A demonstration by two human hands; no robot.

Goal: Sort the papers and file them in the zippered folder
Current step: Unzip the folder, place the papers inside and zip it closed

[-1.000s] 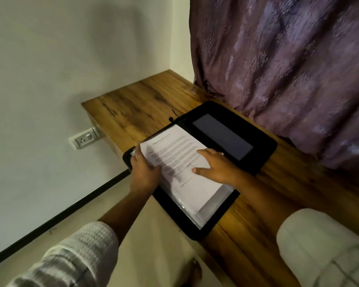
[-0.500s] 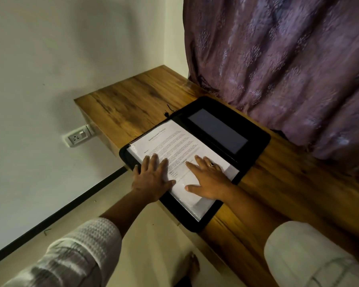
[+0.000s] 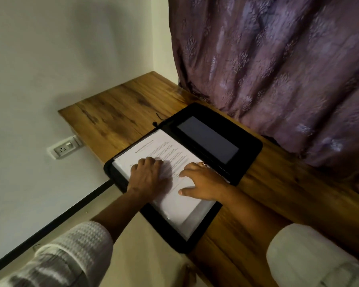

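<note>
A black zippered folder (image 3: 247, 160) lies open on the wooden desk (image 3: 116, 112). Its near half overhangs the desk's front edge. A stack of white printed papers (image 3: 162, 148) lies in that near half, inside clear sleeves. My left hand (image 3: 148, 177) rests palm down on the top sheet, fingers slightly bent. My right hand (image 3: 201, 181) lies flat on the same sheet to the right, fingers spread, a ring on one finger. The far half of the folder shows a dark grey pocket panel (image 3: 207, 139).
A purple patterned curtain (image 3: 278, 69) hangs behind the desk and touches its back edge. A white wall socket (image 3: 63, 149) sits under the desk's left end. White walls stand left and behind. The folder's zipper pull (image 3: 154, 123) lies on the wood.
My left hand let go of the sheet's left edge and came to lie flat on the page. Both hands then slid a little across the paper, pressing it down.
</note>
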